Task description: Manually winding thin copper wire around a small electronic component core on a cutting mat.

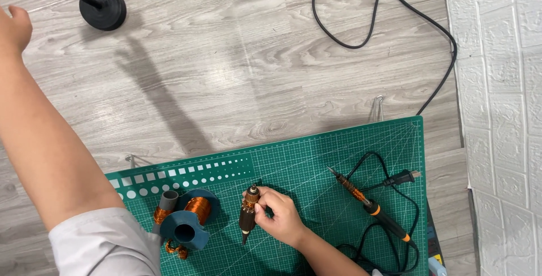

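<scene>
My right hand (279,215) grips a small motor rotor (248,203) wound with copper wire, held upright on the green cutting mat (316,157). My left hand (12,27) is stretched far out to the upper left, over the wooden floor, with nothing seen in it; its fingers run past the frame edge. Just left of the rotor stands a grey-blue spool of copper wire (189,219), partly hidden by my left sleeve. A soldering iron (370,205) with an orange and black handle lies on the mat to the right, unplugged, its plug (402,179) beside it.
A black round stand base (103,7) with a rod sits on the floor at upper left. A black cable (372,22) loops across the floor at upper right. A white textured wall (502,112) runs along the right side.
</scene>
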